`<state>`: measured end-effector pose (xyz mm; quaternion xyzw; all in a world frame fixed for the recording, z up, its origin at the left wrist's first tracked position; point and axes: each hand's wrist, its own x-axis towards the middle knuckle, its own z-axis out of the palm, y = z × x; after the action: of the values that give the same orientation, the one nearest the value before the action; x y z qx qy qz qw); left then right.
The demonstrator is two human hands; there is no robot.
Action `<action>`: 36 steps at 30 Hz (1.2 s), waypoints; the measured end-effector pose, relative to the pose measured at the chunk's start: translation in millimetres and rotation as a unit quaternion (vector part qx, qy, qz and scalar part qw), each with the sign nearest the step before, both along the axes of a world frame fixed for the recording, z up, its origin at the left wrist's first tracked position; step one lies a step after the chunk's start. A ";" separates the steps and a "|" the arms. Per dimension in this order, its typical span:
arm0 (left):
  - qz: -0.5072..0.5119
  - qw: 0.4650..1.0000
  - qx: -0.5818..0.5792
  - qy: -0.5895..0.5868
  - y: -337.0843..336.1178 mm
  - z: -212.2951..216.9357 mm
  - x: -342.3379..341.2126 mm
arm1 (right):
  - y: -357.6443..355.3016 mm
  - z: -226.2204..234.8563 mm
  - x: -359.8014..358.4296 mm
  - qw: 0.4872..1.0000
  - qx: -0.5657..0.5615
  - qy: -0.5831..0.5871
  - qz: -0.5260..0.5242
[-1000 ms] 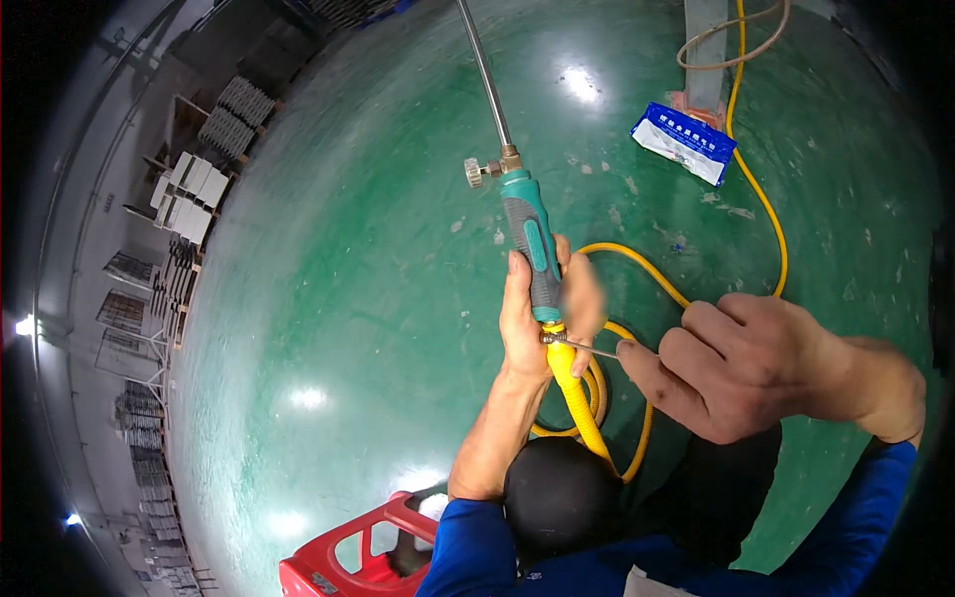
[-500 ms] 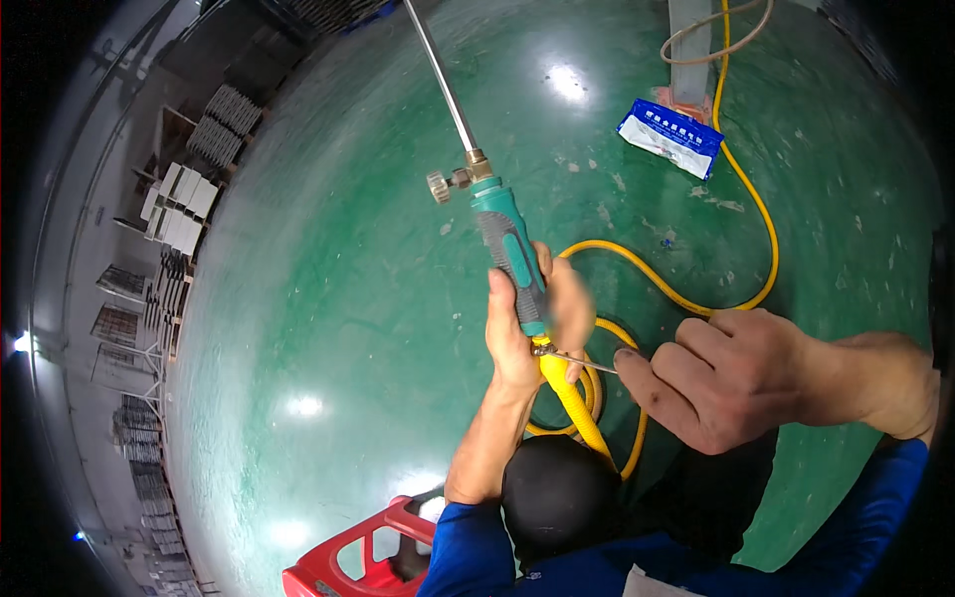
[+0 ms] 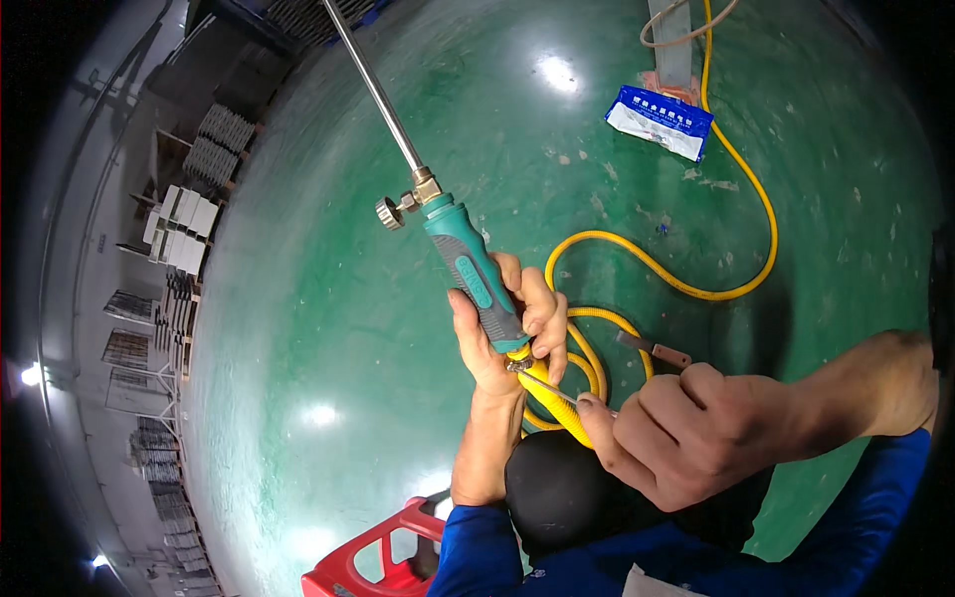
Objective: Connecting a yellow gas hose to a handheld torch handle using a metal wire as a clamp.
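My left hand (image 3: pixel 481 356) is wrapped round the lower end of a teal and grey gas torch handle (image 3: pixel 476 279). The torch tilts up to the left, with a brass valve knob (image 3: pixel 390 213) on its side and a long metal tube (image 3: pixel 381 95) beyond. A yellow hose (image 3: pixel 553 403) joins the handle's bottom, where a small metal hose clamp (image 3: pixel 518 364) circles it. My right hand (image 3: pixel 686 430) is closed on a screwdriver (image 3: pixel 549 386); only its thin shaft shows, tip at the clamp, while the fist hides its handle.
The yellow hose loops over the green floor (image 3: pixel 328 249). A small tool with a brownish handle (image 3: pixel 671 355) lies beyond my right hand. Further off, a blue and white bag (image 3: pixel 661 123) rests near a grey post (image 3: pixel 673 50). A red plastic stool (image 3: pixel 348 565) stands lower left.
The torch has shifted left in view and tilts further that way, my left hand with it. My right hand sits slightly lower, and the brown-handled tool on the floor has come into view.
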<state>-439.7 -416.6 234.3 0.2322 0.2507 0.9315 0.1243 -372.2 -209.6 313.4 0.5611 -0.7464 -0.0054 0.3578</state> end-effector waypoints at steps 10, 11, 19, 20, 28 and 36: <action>0.102 0.982 -0.154 -0.045 13.5 10.2 7.6 | 6.2 10.8 -1.2 0.999 0.034 0.010 -0.013; 0.114 0.976 -0.179 -0.040 14.7 11.1 7.8 | 6.7 11.1 -0.7 0.999 0.038 0.002 -0.015; 0.145 0.951 -0.273 0.007 11.0 5.9 6.0 | 14.5 0.1 -10.7 0.998 0.035 -0.041 -0.035; 0.148 0.949 -0.277 0.010 11.8 7.1 6.0 | 15.7 -1.7 -12.2 0.998 0.023 -0.054 -0.031; 0.160 0.939 -0.303 0.033 9.0 7.1 8.1 | 16.5 -29.6 -15.4 0.977 -0.097 -0.191 -0.012; 0.163 0.936 -0.311 0.021 12.7 10.2 11.5 | 17.0 -39.0 -10.9 0.905 -0.177 -0.385 -0.022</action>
<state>-428.2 -404.0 244.5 0.1572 0.5648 0.8095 0.0317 -383.1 -192.5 274.4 0.4303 -0.8272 0.3351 0.1353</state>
